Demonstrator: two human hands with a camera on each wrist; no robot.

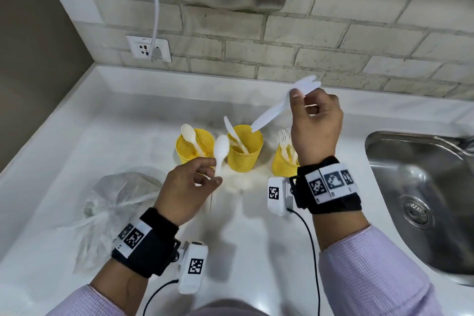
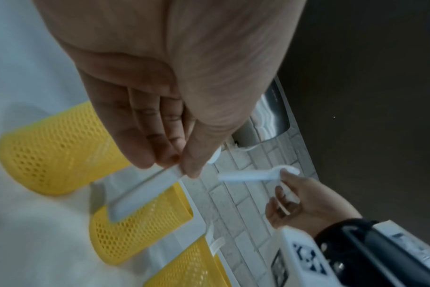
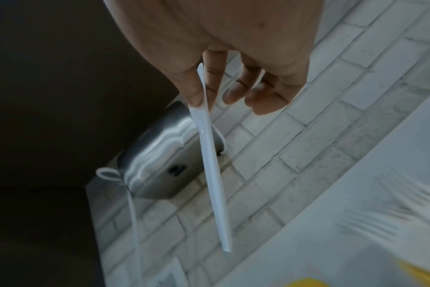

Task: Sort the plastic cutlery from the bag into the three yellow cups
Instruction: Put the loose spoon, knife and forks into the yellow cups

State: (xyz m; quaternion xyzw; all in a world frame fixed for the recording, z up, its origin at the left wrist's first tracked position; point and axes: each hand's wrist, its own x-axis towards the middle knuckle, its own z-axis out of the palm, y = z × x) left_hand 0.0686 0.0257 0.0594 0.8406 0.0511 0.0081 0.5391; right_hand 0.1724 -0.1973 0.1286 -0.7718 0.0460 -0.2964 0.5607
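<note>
Cutlery is in both hands above three yellow cups (image 1: 245,149) on the surface (image 1: 89,131). Left hand (image 1: 184,187) pinches a spoon (image 1: 220,151); right hand (image 1: 315,123) pinches a knife (image 1: 274,113) over the middle cup, bag (image 1: 112,202) lying left.

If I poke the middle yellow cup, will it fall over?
Probably easily. The middle yellow cup is thin mesh plastic, so likely light. It stands tall on a narrower base, and the knife leaning out above its rim may add to the tipping.
</note>
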